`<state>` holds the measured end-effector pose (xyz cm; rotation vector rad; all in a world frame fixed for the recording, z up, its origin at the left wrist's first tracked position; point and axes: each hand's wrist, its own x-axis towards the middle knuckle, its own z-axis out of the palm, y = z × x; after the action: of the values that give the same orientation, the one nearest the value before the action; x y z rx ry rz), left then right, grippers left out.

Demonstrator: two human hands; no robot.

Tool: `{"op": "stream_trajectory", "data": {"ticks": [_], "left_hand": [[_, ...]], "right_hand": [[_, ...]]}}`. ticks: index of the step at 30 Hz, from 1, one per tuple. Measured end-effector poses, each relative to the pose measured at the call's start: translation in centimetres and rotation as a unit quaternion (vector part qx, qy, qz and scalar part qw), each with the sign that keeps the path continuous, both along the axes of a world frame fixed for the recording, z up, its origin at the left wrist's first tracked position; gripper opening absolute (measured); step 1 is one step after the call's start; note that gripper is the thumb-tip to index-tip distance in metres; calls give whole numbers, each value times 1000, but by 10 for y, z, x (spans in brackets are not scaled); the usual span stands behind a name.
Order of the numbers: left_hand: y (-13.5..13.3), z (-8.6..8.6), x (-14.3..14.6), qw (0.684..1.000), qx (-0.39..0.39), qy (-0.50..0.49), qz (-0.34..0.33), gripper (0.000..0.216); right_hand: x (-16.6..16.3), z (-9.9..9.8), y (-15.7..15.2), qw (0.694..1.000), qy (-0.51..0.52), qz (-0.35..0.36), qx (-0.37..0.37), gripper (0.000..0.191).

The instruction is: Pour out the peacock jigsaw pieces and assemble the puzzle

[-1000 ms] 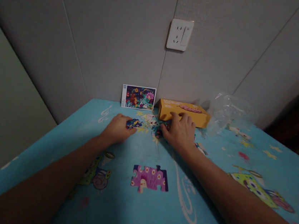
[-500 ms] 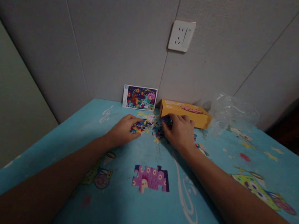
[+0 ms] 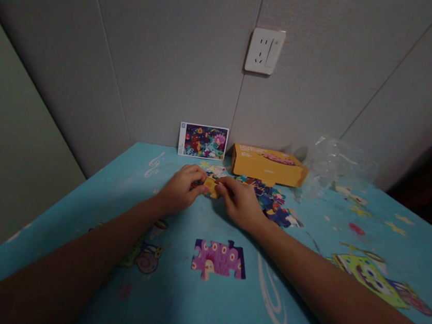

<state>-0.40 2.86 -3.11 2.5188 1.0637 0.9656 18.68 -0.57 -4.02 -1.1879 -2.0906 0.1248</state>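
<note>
Both hands meet over the far part of the table at a yellow-faced jigsaw puzzle piece [image 3: 211, 187]. My left hand [image 3: 182, 188] pinches its left side with thumb and fingers. From the other side, my right hand [image 3: 240, 202] has its thumb and forefinger closed on the piece's right edge. A heap of colourful loose puzzle pieces [image 3: 277, 210] lies beyond and to the right of my right hand, which partly covers it. Nearer to me rests a joined purple puzzle section [image 3: 219, 258] with eye-like spots, untouched by either hand.
A picture card [image 3: 205, 141] leans against the wall. Beside it lies a yellow box [image 3: 268, 166], with a crumpled clear plastic bag [image 3: 334, 165] to its right. The table has a blue cartoon-print cover [image 3: 160, 306]. A white socket [image 3: 265, 51] is on the wall.
My right hand has come left and nearer, off the pieces by the box, and now meets my left hand at a yellow-faced piece. The heap at right is more exposed.
</note>
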Motion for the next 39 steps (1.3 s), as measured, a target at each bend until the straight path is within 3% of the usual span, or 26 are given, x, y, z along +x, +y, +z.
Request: {"op": "stream_trajectory", "data": {"ticks": [6, 9, 15, 19, 24, 29, 33, 37, 39], "left_hand": [[0, 0, -1, 996, -47, -75, 33, 21], [-1, 1, -2, 996, -4, -85, 21, 24], [-2, 3, -5, 995, 24, -44, 82, 37], [2, -1, -5, 991, 11, 7, 130, 40], [10, -10, -6, 971, -55, 172, 157, 36], [12, -11, -8, 970, -52, 176, 161, 37], [10, -7, -5, 981, -14, 115, 158, 36], [3, 0, -1, 997, -47, -9, 57, 48], [-1, 2, 1, 995, -87, -43, -19, 36]], "right_hand": [[6, -3, 4, 996, 23, -10, 85, 23], [7, -3, 4, 996, -22, -24, 87, 28], [5, -2, 3, 961, -130, -239, 52, 50], [6, -4, 4, 945, -179, -274, 18, 48], [7, -5, 4, 943, -203, -264, 4, 35], [7, -3, 4, 947, -184, -264, 8, 35], [8, 0, 4, 967, -123, -217, 46, 18], [4, 3, 1, 994, -8, -57, 89, 17], [1, 3, -1, 995, 30, -1, 91, 16]]}}
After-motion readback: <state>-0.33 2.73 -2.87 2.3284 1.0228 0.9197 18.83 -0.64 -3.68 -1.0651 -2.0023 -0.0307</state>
